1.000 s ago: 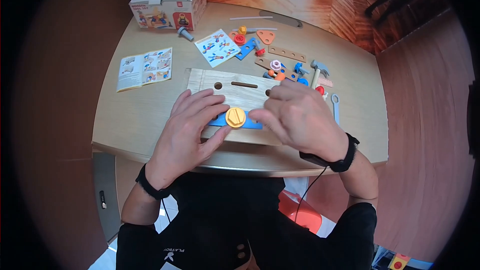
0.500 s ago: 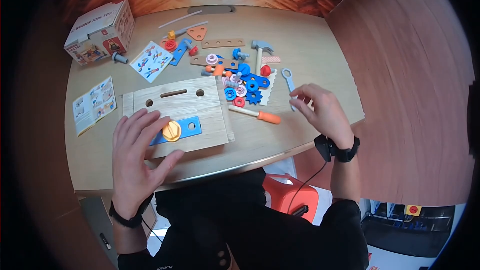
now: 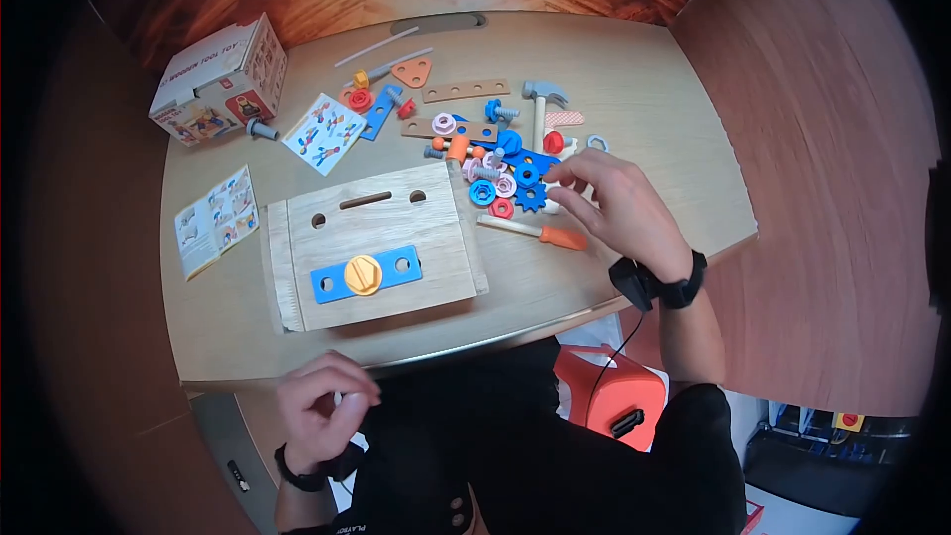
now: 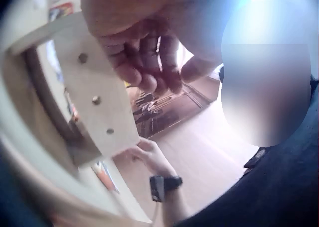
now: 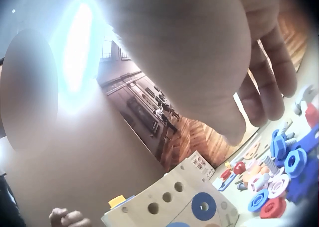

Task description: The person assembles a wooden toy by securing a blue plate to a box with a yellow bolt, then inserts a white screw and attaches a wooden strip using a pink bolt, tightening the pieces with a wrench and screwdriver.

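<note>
In the head view, a pale wooden box [image 3: 436, 228] stands near the table's front edge. A blue perforated strip [image 3: 388, 273] lies on its top, with a yellow slotted bolt [image 3: 363, 275] through the strip's middle. My left hand [image 3: 325, 406] is away from the box, in front of the table edge, fingers loosely curled around nothing. My right hand [image 3: 634, 208] hovers at the right of the loose parts, fingers bent and apart from the thumb. Just left of its fingertips are a blue gear [image 3: 531, 199] and the orange-handled screwdriver [image 3: 563, 238]. A light blue wrench [image 3: 597, 143] shows partly behind this hand.
Coloured nuts, bolts and perforated strips crowd the table right of the box, with a toy hammer [image 3: 540, 119] behind them. A printed carton [image 3: 213, 84], a picture card [image 3: 324, 134] and an instruction leaflet [image 3: 216, 223] lie at the left. A red stool [image 3: 619, 401] stands below the table.
Both hands have left the yellow bolt. My right hand moved right, toward the wrench, then slightly back toward the parts. My left hand drew down off the box. The head view has swung right.
</note>
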Demonstrator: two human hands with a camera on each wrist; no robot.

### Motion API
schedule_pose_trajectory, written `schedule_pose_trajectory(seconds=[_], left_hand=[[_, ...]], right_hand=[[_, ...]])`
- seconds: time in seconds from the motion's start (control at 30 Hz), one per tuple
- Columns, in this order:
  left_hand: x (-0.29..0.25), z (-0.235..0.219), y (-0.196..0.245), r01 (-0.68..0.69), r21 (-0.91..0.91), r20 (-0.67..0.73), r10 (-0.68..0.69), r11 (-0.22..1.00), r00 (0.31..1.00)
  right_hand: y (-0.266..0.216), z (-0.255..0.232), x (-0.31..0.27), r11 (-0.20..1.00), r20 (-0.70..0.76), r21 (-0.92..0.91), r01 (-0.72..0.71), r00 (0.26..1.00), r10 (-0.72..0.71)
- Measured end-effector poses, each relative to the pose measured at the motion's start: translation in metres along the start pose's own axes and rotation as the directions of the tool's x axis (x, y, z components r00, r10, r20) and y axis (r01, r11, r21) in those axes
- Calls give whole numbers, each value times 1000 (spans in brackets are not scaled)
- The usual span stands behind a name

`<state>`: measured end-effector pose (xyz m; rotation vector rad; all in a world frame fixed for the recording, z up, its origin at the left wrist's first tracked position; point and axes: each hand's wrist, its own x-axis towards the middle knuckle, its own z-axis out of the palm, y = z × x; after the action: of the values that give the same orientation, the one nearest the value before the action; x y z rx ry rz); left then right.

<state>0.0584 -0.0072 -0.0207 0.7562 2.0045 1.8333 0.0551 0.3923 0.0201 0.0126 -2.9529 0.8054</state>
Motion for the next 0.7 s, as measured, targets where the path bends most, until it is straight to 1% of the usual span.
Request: schedule_pose_trajectory(seconds=[0.03,0.07,0.1,0.13,0.17,0.2,0.23,0.27,0.3,0.33,0.37,0.4,0.43,0.5,0.53,0.57,0.63,0.67,0.7], left_hand=[[-5,2,-11,200,-128,89,-189,971,978],[-6,7,-24,193,-127,85,-183,973,979],[-6,14,-38,356,-284,119,-336,890,934],[-4,20,-48,500,-423,177,-472,756,864],[-2,25,-51,494,-419,171,-468,762,867],[2,32,-51,493,-576,166,-497,652,852],[4,36,-53,469,-714,166,-525,520,835],[7,37,-58,425,-771,180,-477,474,860],[9,40,-65,416,-770,168,-475,484,864],[11,42,-72,371,-839,163,-467,397,869],[12,45,-80,320,-897,157,-456,305,876],[12,48,-88,323,-913,185,-452,250,873],[13,52,-93,312,-914,172,-448,259,877],[14,57,-101,267,-932,136,-447,245,884],[13,57,-105,225,-952,121,-423,207,898],[14,56,-108,216,-953,111,-422,211,900],[17,51,-110,135,-985,90,-354,103,931],[19,49,-108,127,-986,82,-356,104,931],[23,47,-105,166,-981,112,-412,98,904]], right_hand=[[4,4,8,1000,-2,0,6,1000,-6],[9,9,17,997,-29,-55,60,998,-62],[11,12,26,988,-54,-110,113,991,-119],[10,13,33,987,-60,-110,119,990,-126],[8,15,41,978,-57,-149,146,986,-156],[7,16,48,967,-54,-186,174,981,-187],[6,18,57,966,-62,-181,183,978,-197],[7,20,65,960,-30,-186,209,976,-218],[6,22,74,953,4,-191,236,971,-239],[5,24,83,951,1,-187,247,968,-251],[4,26,93,947,36,-176,268,963,-266],[2,27,104,943,71,-166,289,957,-281],[-1,28,115,939,67,-165,301,953,-294],[-10,31,134,950,150,-124,287,952,-269],[-14,34,143,947,151,-121,298,948,-279],[-18,37,151,943,184,-130,305,942,-280],[-28,43,167,937,219,-135,321,932,-288],[-32,47,176,958,251,-116,263,941,-228],[-35,50,184,974,284,-99,202,944,-167]])
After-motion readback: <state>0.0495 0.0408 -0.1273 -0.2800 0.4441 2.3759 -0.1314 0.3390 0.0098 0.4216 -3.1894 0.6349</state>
